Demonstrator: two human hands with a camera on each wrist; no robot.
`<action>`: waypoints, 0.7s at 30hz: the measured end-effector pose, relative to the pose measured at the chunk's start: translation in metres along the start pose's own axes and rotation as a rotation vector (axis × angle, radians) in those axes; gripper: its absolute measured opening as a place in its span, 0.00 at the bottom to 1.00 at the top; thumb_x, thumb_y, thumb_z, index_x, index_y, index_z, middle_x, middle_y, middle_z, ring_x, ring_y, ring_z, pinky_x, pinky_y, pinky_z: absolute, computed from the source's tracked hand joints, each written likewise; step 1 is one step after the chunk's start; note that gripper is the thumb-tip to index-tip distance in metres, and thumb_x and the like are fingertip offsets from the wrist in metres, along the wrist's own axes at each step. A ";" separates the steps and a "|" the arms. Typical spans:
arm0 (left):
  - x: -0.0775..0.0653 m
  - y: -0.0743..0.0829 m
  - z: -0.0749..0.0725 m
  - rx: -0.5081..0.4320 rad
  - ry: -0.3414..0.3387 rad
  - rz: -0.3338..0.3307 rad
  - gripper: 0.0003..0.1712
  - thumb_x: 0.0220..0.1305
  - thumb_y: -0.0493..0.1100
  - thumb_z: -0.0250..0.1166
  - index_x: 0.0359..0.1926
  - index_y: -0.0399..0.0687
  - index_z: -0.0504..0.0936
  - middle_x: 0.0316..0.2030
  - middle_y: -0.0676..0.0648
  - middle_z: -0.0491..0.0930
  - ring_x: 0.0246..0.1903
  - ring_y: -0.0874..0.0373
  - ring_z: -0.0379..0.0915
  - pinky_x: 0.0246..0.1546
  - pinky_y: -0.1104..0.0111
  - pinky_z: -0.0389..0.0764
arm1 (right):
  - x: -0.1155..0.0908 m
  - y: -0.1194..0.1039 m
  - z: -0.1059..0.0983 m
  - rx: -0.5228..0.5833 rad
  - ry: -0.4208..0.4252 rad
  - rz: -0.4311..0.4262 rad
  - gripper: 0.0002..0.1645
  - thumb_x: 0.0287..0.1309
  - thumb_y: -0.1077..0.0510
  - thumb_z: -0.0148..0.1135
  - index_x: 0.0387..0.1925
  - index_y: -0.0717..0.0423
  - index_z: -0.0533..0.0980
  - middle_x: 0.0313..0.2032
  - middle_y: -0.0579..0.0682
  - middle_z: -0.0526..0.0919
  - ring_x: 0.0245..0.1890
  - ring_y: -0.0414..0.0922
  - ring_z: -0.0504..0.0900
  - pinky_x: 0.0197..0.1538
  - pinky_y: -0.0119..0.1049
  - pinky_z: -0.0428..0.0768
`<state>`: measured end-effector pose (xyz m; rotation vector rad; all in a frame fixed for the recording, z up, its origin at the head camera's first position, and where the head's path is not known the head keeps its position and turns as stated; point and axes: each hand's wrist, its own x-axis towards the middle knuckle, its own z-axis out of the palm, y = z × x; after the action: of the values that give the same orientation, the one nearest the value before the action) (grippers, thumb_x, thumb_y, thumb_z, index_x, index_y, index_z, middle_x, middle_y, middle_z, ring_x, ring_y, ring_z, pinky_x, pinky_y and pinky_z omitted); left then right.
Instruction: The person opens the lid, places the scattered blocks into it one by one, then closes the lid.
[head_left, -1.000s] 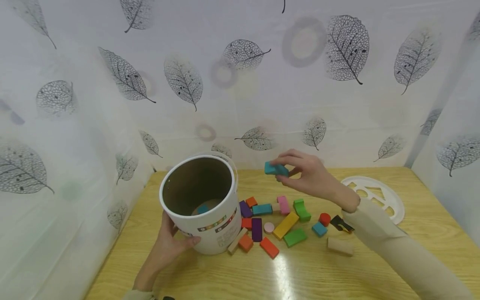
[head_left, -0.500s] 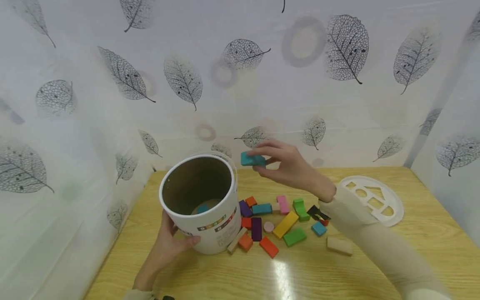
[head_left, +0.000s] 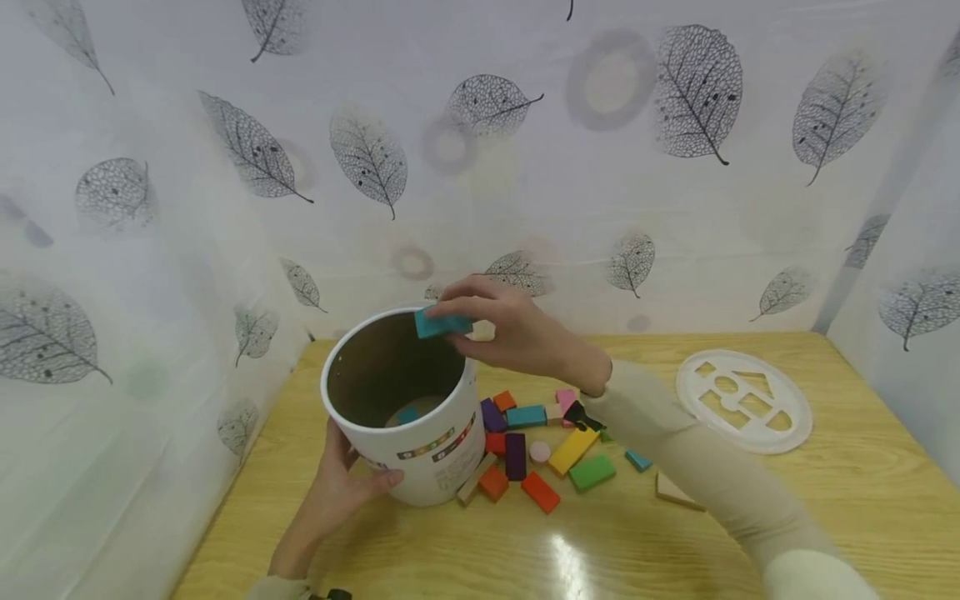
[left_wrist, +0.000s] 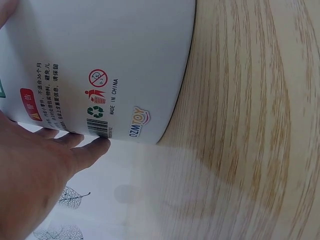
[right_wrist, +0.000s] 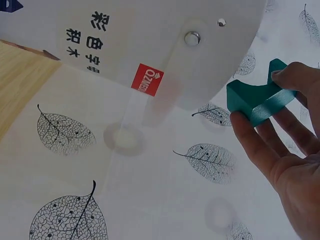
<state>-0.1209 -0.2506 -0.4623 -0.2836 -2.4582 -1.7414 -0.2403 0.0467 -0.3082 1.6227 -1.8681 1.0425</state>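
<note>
A white round bucket (head_left: 427,479) with printed labels stands on the table, tilted slightly in the head view. My left hand (head_left: 333,496) grips its near left side, thumb on the front and fingers round the wall; the left wrist view shows those fingers (left_wrist: 92,152) against the printed surface. Over the bucket's right rim, my right hand (head_left: 521,333) pinches a teal arch-shaped block (head_left: 438,323) between thumb and fingers. The right wrist view shows the curved notch of this toy block (right_wrist: 265,95). Down on the bucket's floor lies a blue block (head_left: 407,414).
Several coloured wooden blocks lie right of the bucket, among them a yellow one (head_left: 573,450), a green one (head_left: 592,472) and a red one (head_left: 540,492). A white lid (head_left: 690,392) with shaped cutouts lies at the back right. Leaf-patterned curtains (head_left: 480,192) enclose the wooden table (head_left: 450,550).
My right hand has moved left with the teal arch block, from over the scattered blocks to the bucket's opening. The left hand and the bucket have stayed in place.
</note>
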 end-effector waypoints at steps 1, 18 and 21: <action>0.000 0.000 0.000 0.002 0.000 -0.004 0.74 0.49 0.34 0.79 0.81 0.68 0.36 0.80 0.43 0.48 0.78 0.35 0.46 0.68 0.26 0.57 | 0.002 -0.001 0.003 -0.008 -0.007 -0.002 0.22 0.56 0.69 0.72 0.54 0.60 0.82 0.51 0.58 0.82 0.48 0.48 0.82 0.52 0.34 0.86; 0.000 0.002 -0.001 0.003 -0.022 -0.007 0.72 0.51 0.35 0.77 0.82 0.64 0.35 0.80 0.40 0.47 0.77 0.32 0.46 0.68 0.25 0.56 | 0.022 -0.015 0.033 -0.019 -0.209 0.027 0.20 0.61 0.64 0.69 0.56 0.56 0.82 0.53 0.56 0.83 0.54 0.49 0.80 0.60 0.29 0.81; -0.001 0.003 -0.001 0.002 -0.024 -0.010 0.72 0.51 0.35 0.77 0.82 0.64 0.35 0.80 0.40 0.47 0.77 0.31 0.45 0.68 0.25 0.55 | 0.022 -0.016 0.034 -0.012 -0.223 0.038 0.20 0.62 0.64 0.69 0.56 0.56 0.82 0.53 0.56 0.83 0.55 0.49 0.79 0.61 0.29 0.81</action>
<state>-0.1198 -0.2505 -0.4595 -0.2945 -2.4814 -1.7499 -0.2244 0.0060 -0.3080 1.7642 -2.0510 0.8935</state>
